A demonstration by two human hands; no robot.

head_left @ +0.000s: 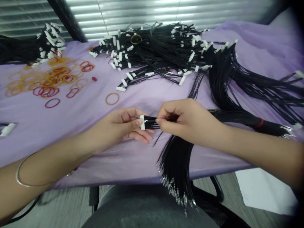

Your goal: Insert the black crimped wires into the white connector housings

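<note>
Between the thumb and fingers of my left hand point(129, 123) is a white connector point(142, 122) with several black wires point(152, 123) running out of its right side. My right hand point(180, 118) pinches close to these wires, thumb against forefinger, just right of the connector. Whether it grips one wire or more is hidden by the fingers. Below my right hand a thick bundle of loose black wires point(179, 164) hangs over the table's front edge, its bare metal terminals fanned out at the lower ends.
A large heap of black cables with white connectors point(161, 47) lies at the back. Yellow and red rubber bands point(54, 76) are scattered at left, with a single band point(112, 98) nearer. Another wire bundle point(247, 118), tied with a red band, lies at right on the purple cloth point(95, 167).
</note>
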